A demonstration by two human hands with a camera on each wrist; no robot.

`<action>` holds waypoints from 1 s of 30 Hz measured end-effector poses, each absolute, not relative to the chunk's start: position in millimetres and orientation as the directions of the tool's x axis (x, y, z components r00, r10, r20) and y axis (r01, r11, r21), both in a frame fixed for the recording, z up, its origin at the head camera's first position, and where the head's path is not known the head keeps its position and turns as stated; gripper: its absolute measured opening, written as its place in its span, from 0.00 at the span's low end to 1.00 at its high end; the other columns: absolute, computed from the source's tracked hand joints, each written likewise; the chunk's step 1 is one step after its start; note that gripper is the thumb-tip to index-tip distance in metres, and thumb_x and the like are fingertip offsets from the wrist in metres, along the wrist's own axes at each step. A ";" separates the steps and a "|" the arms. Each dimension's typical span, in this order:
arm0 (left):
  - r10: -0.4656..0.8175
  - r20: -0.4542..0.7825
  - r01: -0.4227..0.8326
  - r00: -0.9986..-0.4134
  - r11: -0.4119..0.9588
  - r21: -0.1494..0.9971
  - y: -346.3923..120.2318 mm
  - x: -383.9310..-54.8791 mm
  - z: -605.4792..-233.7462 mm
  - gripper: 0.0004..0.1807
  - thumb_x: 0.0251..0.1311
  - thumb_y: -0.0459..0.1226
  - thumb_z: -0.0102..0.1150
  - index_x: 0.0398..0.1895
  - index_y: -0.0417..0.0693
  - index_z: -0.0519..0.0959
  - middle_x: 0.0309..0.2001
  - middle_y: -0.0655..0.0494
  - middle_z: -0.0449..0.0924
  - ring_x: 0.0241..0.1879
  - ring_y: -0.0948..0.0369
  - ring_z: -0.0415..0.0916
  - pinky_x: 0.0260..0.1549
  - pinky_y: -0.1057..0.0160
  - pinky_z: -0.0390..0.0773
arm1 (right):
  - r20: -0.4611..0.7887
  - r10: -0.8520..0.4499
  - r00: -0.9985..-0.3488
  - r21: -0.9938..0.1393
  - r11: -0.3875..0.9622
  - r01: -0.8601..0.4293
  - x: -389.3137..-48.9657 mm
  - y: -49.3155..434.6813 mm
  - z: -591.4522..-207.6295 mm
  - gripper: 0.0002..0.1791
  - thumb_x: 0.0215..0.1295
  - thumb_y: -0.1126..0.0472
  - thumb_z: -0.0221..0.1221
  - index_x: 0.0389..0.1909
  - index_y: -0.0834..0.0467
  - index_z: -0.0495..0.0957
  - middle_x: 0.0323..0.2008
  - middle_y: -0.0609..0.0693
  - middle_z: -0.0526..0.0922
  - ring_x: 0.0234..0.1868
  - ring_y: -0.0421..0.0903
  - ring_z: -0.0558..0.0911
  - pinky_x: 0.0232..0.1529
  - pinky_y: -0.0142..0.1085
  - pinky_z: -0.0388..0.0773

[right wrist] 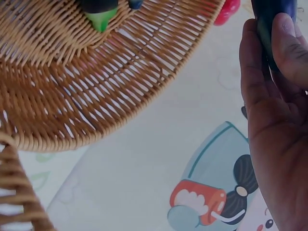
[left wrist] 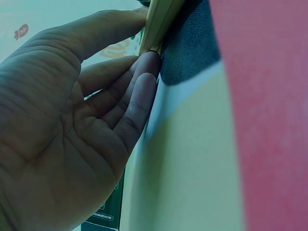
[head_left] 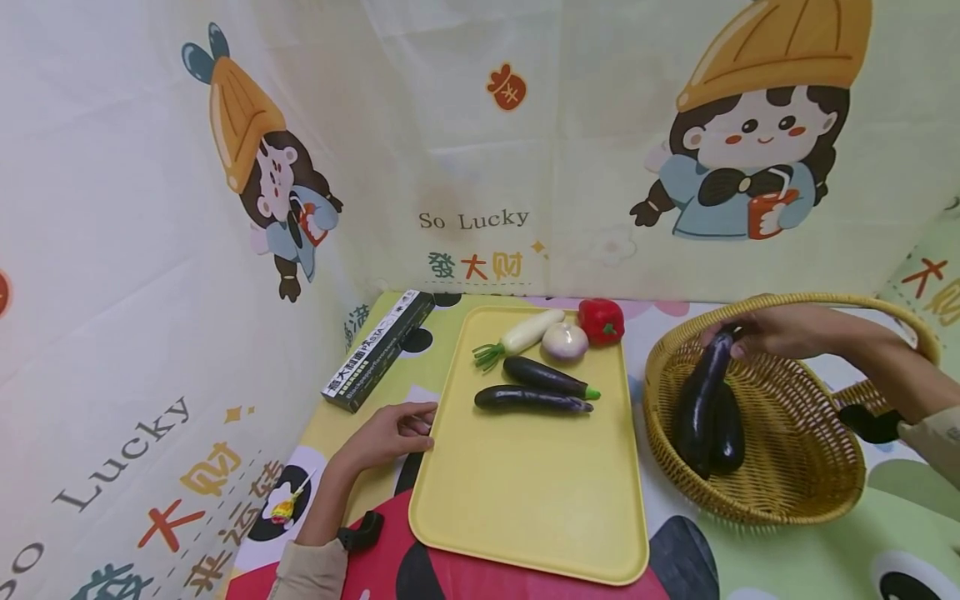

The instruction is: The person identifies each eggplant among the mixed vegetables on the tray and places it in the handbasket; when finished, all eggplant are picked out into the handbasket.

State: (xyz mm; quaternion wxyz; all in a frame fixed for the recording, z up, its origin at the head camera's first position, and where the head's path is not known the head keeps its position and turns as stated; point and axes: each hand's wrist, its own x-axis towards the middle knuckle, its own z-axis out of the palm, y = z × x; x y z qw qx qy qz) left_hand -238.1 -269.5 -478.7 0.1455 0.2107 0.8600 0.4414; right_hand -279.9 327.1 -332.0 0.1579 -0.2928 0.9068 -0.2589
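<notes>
My right hand [head_left: 772,333] grips a long dark eggplant [head_left: 708,396] by its upper end, within the wicker basket [head_left: 810,450]. In the right wrist view the thumb presses along the held eggplant [right wrist: 272,9]. A second eggplant [head_left: 729,437] lies in the basket behind it; its green end [right wrist: 101,20] shows in the right wrist view. My left hand [head_left: 386,435] pinches the left rim of the yellow tray [head_left: 525,492], its thumb and fingers on opposite sides of the edge [left wrist: 156,24]. On the tray lie two eggplants [head_left: 532,400], a white radish [head_left: 531,333] and a purple-white onion [head_left: 565,342].
A red bell pepper [head_left: 602,321] sits at the tray's far right corner. A black pasta box [head_left: 378,350] lies left of the tray. Near the left forearm is a wrapped lollipop [head_left: 283,508]. The basket's handle [head_left: 810,298] arches over the right forearm. Printed cloth walls stand behind and left.
</notes>
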 end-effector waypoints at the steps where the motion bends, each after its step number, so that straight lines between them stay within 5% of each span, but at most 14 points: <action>1: 0.492 -0.062 0.236 -0.869 0.522 0.820 -269.6 -238.4 -478.6 0.34 0.58 0.41 0.71 0.67 0.40 0.72 0.49 0.54 0.81 0.45 0.58 0.79 0.44 0.64 0.79 | -0.139 -0.608 -0.781 -0.558 0.700 -0.446 -282.2 326.8 -333.0 0.14 0.67 0.68 0.60 0.52 0.57 0.81 0.40 0.46 0.80 0.36 0.43 0.77 0.36 0.36 0.74; 6: 0.493 -0.061 0.237 -0.868 0.519 0.821 -269.6 -239.5 -478.5 0.34 0.58 0.41 0.70 0.67 0.40 0.72 0.49 0.54 0.81 0.45 0.58 0.80 0.44 0.63 0.79 | -0.130 -0.636 -0.761 -0.553 0.683 -0.477 -293.9 325.4 -339.6 0.16 0.66 0.66 0.62 0.54 0.58 0.81 0.40 0.43 0.81 0.36 0.41 0.77 0.39 0.35 0.75; 17: 0.488 -0.066 0.226 -0.870 0.515 0.827 -269.3 -236.3 -479.1 0.34 0.58 0.40 0.70 0.67 0.40 0.73 0.49 0.54 0.81 0.45 0.58 0.80 0.44 0.63 0.79 | -0.119 -0.691 -0.713 -0.642 0.601 -0.476 -313.6 322.7 -360.1 0.06 0.64 0.67 0.64 0.39 0.55 0.80 0.28 0.43 0.75 0.28 0.41 0.74 0.29 0.35 0.71; 23: 0.494 -0.060 0.234 -0.867 0.511 0.827 -267.8 -237.4 -477.9 0.33 0.59 0.40 0.70 0.67 0.39 0.72 0.49 0.54 0.81 0.45 0.58 0.80 0.44 0.63 0.79 | -0.089 -0.715 -0.693 -0.637 0.576 -0.512 -318.7 324.2 -369.0 0.07 0.63 0.67 0.64 0.41 0.55 0.81 0.28 0.41 0.76 0.27 0.40 0.74 0.28 0.35 0.71; 30: 0.488 -0.063 0.229 -0.870 0.516 0.825 -268.7 -238.6 -476.8 0.33 0.58 0.40 0.70 0.67 0.40 0.73 0.49 0.54 0.81 0.44 0.58 0.80 0.44 0.63 0.79 | -0.196 -0.648 -0.736 -0.592 0.677 -0.438 -324.1 324.5 -371.1 0.12 0.63 0.62 0.65 0.48 0.55 0.82 0.34 0.45 0.79 0.34 0.44 0.76 0.38 0.36 0.72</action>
